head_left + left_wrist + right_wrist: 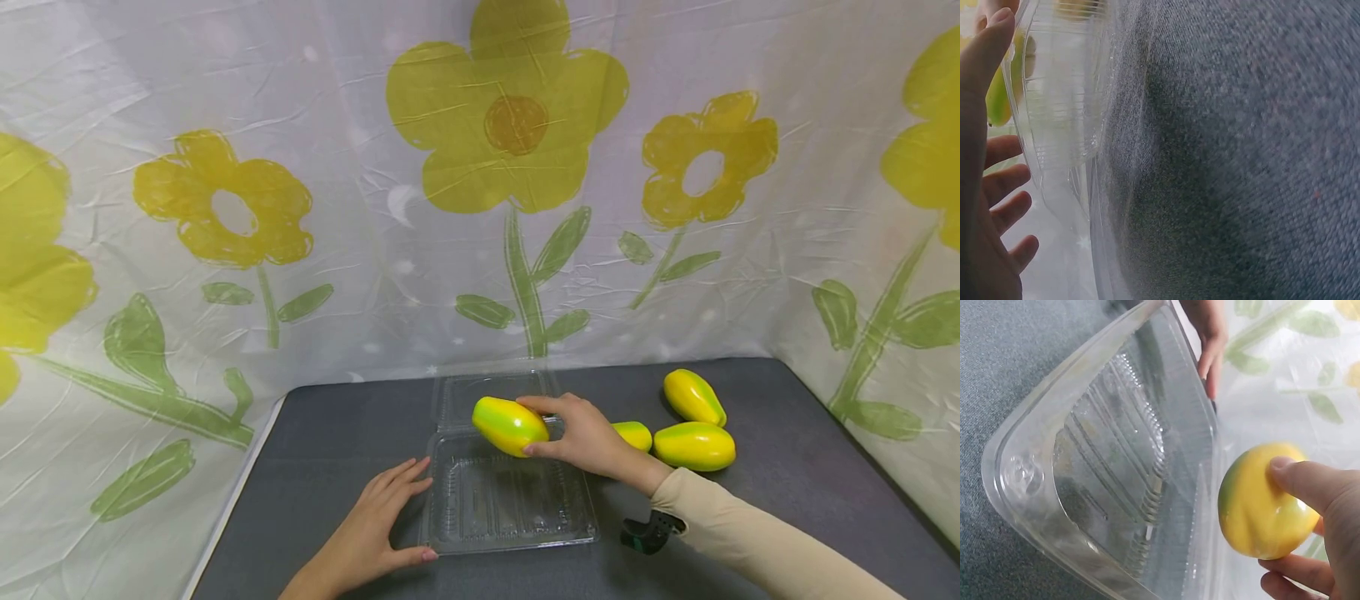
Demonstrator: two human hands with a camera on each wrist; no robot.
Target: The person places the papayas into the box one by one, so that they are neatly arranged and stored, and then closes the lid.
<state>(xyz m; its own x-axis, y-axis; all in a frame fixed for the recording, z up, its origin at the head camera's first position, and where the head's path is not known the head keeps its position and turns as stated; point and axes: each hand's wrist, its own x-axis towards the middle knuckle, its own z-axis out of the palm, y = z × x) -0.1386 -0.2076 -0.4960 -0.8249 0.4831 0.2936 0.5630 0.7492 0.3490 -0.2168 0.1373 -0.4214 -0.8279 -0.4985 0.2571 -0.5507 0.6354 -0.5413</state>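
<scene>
My right hand [592,437] grips a yellow-green papaya [510,426] between thumb and fingers, above the back part of a clear plastic clamshell box [517,533]. In the right wrist view the thumb presses on the near side of the papaya [1266,506], with fingers under it. The box lies with its lid [480,392] folded back, away from me. My left hand [367,521] is at the box's left side, fingers spread and straight, thumb at the near left corner. In the left wrist view its fingertips are right beside the clear wall [1063,94].
On the dark grey tabletop [330,442], to the right, lie two papayas, one at the back [693,397] and one in front [694,446]. Another papaya [634,434] is partly hidden behind my right hand. A flower-printed curtain [360,208] surrounds the table.
</scene>
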